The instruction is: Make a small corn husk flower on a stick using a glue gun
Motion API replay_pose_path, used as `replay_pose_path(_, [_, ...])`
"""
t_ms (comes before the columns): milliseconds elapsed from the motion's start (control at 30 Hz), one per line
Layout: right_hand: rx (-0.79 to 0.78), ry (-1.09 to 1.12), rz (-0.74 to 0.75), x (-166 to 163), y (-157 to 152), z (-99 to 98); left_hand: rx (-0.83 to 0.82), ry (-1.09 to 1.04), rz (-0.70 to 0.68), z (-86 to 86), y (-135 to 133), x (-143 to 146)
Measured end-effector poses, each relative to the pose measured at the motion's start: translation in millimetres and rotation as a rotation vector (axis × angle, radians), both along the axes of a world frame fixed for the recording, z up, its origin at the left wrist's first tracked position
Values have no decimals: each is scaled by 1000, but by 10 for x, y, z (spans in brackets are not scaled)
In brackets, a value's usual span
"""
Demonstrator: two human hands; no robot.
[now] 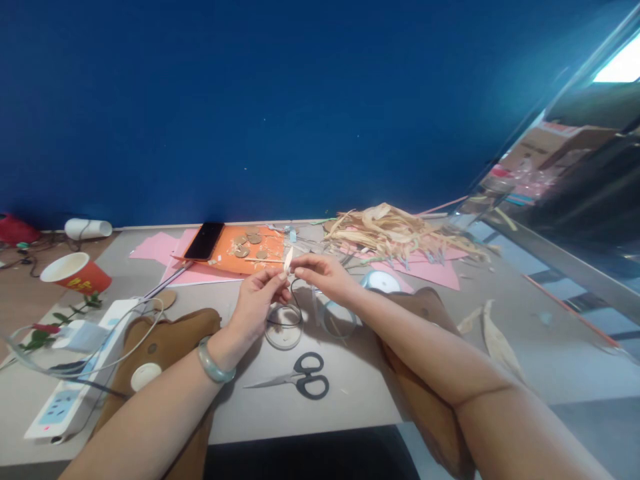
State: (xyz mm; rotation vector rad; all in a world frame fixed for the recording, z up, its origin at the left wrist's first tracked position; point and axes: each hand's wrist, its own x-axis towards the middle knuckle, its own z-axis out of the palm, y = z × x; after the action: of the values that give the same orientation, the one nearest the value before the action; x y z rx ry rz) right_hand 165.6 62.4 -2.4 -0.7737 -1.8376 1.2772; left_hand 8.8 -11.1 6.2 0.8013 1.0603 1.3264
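Above the middle of the table, my left hand point(261, 293), with a pale green bangle point(216, 361) on its wrist, pinches a small pale strip of dried husk point(288, 259) that points upward. My right hand point(325, 275) meets it from the other side, its fingertips closed at the base of the strip. Below my hands lies a round ring point(285, 344), with a dark wire curving by it. Scissors point(300, 378) with black handles rest nearer to me, blades to the left. What the fingertips cover is hidden.
A heap of dried husks point(385, 230) lies at the back right on pink paper. An orange folder point(220, 268) carries a phone point(205, 241) and several discs. A red paper cup point(76, 273) and a power strip point(65, 403) stand left. Brown padded pieces point(170, 340) lie beneath my forearms.
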Motion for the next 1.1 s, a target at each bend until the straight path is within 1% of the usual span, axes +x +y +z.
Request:
replay_pose_path(167, [-98,62,-15,-42,-51,30,-29,7,0,-42,-7,20])
replay_pose_path(367, [-123,53,-22,-60,-86,49,-55,30,-1,-14,-19,18])
replay_pose_path(533, [-162,89,-24,-72,-88,34,-53,30,-2,0,-19,15])
replay_pose_path(800, [-228,133,0,-70,-83,-2,-76,29,11,-18,13,-7])
replay_pose_path(1100, [-267,169,27,-72,-82,-13,-106,12,20,15,13,-6])
